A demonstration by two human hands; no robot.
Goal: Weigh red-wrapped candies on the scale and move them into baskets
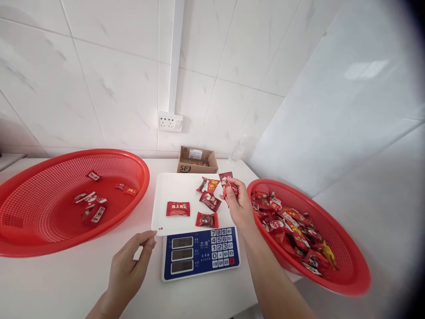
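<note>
- White table [76,274]: carries the whole setup, backed by a tiled wall.
- Left basket [145,177]: red, perforated, a few wrapped pieces scattered in the bottom.
- Right basket [360,283]: red too, with a big heap of mostly red wrappers.
- Scale [201,272]: between the baskets; blue panel faces the person, white tray [172,186] behind it.
- Cardboard box [199,169]: just beyond the tray, near the wall.
- Right hand [239,204]: over the tray's right side, thumb and fingers pinched on the held packets.
- Left hand [133,261]: at the tray's near-left corner, thumb and index tips close together. Nothing visible between them; can't tell if they're pinching anything.
- Held packets [226,179]: at least two, raised at the right end of the tray. Loose packets [178,208] lie below and left, on the tray.
- Handling, my read: light, slick film, a bit crinkly. Fill may crush; firmness not visible. Take across the middle, light thumb-and-finger pinch; avoid tugging the end seals.
</note>
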